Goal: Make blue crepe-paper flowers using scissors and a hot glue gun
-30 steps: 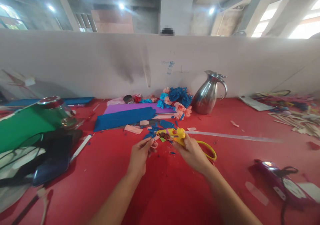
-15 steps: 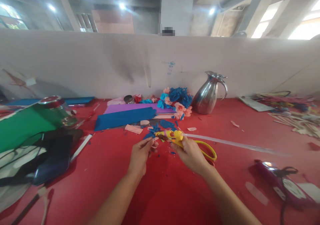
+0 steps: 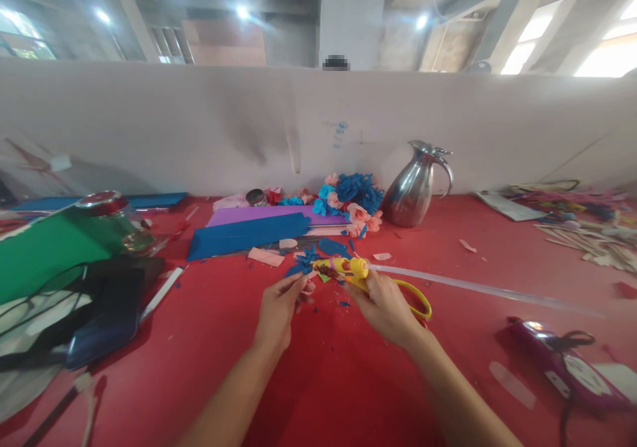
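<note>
My left hand point(image 3: 279, 304) is closed in a pinch, thumb and forefinger together at a blue paper flower point(image 3: 305, 258). The exact grip point is partly hidden by the fingers. My right hand point(image 3: 383, 304) is wrapped around a yellow glue gun point(image 3: 343, 266), which points left. Its brown-stained nozzle end is close beside the blue flower; I cannot tell whether they touch. A long clear glue stick point(image 3: 472, 288) runs out of the gun's back to the right. Below it curves a yellow cord point(image 3: 421, 301). Small blue and pink paper scraps point(image 3: 266, 256) lie around the hands.
Blue sheets point(image 3: 249, 235) lie behind the hands, near finished paper flowers point(image 3: 358, 195) and a steel jug point(image 3: 413, 188). At the right is a purple power strip point(image 3: 562, 361); at the left are a glass jar point(image 3: 117, 218), green sheet point(image 3: 54, 248) and dark pouch point(image 3: 107, 321).
The glue gun and my right hand have shifted slightly right, drawing the nozzle back a little from the blue flower. My left hand has stayed nearly still.
</note>
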Demonstrator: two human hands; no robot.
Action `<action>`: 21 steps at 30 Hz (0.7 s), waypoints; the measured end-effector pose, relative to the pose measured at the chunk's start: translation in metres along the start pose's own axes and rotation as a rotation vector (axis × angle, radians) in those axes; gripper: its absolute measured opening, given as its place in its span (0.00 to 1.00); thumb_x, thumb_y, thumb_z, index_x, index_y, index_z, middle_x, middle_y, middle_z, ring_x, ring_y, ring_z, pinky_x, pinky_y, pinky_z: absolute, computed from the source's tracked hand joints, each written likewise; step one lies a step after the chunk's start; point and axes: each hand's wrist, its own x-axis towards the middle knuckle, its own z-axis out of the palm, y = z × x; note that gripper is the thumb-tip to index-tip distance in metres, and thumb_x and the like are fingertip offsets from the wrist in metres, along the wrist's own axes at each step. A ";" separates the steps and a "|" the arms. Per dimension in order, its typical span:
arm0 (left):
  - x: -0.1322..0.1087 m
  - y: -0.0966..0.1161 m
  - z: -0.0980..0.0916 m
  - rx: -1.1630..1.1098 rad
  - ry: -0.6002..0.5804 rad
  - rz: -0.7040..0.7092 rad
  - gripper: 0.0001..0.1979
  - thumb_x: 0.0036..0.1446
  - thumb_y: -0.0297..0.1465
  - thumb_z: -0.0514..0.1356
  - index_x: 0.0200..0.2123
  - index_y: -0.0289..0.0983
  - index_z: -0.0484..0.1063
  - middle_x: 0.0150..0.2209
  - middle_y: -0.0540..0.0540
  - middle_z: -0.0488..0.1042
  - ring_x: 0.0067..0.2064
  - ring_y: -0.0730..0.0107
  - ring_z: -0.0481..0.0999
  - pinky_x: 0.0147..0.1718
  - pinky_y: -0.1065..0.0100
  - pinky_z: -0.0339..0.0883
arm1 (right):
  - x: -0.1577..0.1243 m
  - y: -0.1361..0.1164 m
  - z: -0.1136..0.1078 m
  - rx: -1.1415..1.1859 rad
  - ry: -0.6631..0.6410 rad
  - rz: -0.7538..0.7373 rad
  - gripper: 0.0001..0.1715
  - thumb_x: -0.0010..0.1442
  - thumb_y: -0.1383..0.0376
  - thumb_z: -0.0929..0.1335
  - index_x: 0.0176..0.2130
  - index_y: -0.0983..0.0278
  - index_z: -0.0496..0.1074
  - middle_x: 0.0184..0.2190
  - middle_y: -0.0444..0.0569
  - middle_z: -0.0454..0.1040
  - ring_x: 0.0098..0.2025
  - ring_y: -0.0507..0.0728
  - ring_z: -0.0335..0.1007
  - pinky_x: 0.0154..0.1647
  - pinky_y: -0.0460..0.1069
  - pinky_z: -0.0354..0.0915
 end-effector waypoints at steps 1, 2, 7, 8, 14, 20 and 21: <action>0.000 0.000 0.000 0.000 0.000 0.002 0.13 0.39 0.38 0.68 0.23 0.33 0.78 0.23 0.44 0.77 0.20 0.75 0.69 0.18 0.73 0.51 | 0.000 0.000 0.000 -0.006 -0.003 -0.001 0.11 0.63 0.61 0.61 0.39 0.65 0.67 0.28 0.52 0.76 0.29 0.60 0.71 0.28 0.48 0.52; 0.000 0.000 0.000 0.001 -0.002 0.005 0.13 0.39 0.38 0.68 0.23 0.33 0.78 0.23 0.44 0.77 0.20 0.75 0.69 0.18 0.73 0.51 | 0.000 0.000 0.000 -0.016 -0.007 0.002 0.11 0.63 0.61 0.61 0.38 0.65 0.67 0.28 0.52 0.76 0.29 0.60 0.71 0.28 0.48 0.52; 0.001 0.000 -0.001 -0.011 -0.006 0.017 0.13 0.40 0.38 0.68 0.23 0.33 0.78 0.23 0.45 0.76 0.20 0.76 0.68 0.18 0.74 0.51 | 0.000 0.001 -0.001 -0.047 -0.018 0.014 0.11 0.62 0.61 0.61 0.35 0.65 0.67 0.28 0.54 0.76 0.30 0.61 0.71 0.29 0.48 0.53; 0.001 0.000 -0.001 -0.019 -0.008 0.016 0.13 0.40 0.38 0.68 0.23 0.33 0.77 0.22 0.45 0.76 0.20 0.76 0.68 0.18 0.74 0.51 | 0.000 0.001 -0.001 -0.041 -0.019 0.015 0.10 0.63 0.61 0.61 0.36 0.65 0.67 0.28 0.53 0.76 0.30 0.60 0.71 0.29 0.48 0.53; 0.000 -0.001 0.000 -0.031 -0.023 -0.001 0.13 0.40 0.38 0.68 0.23 0.33 0.77 0.23 0.46 0.76 0.20 0.77 0.68 0.19 0.75 0.51 | 0.000 0.002 -0.002 -0.003 -0.011 0.008 0.11 0.63 0.60 0.61 0.40 0.65 0.67 0.27 0.51 0.75 0.29 0.58 0.70 0.28 0.47 0.53; 0.001 -0.003 -0.001 -0.039 -0.020 -0.008 0.13 0.40 0.38 0.69 0.25 0.33 0.78 0.24 0.45 0.77 0.20 0.76 0.68 0.19 0.74 0.51 | -0.001 0.000 -0.005 0.019 -0.008 0.010 0.11 0.62 0.60 0.62 0.37 0.65 0.68 0.27 0.51 0.75 0.28 0.58 0.70 0.28 0.47 0.54; 0.001 -0.003 -0.001 -0.045 -0.021 -0.009 0.13 0.40 0.38 0.69 0.24 0.33 0.78 0.24 0.45 0.77 0.20 0.76 0.69 0.19 0.74 0.51 | 0.000 0.001 -0.007 0.038 0.002 0.019 0.12 0.61 0.59 0.62 0.36 0.65 0.68 0.27 0.51 0.75 0.28 0.58 0.70 0.28 0.47 0.55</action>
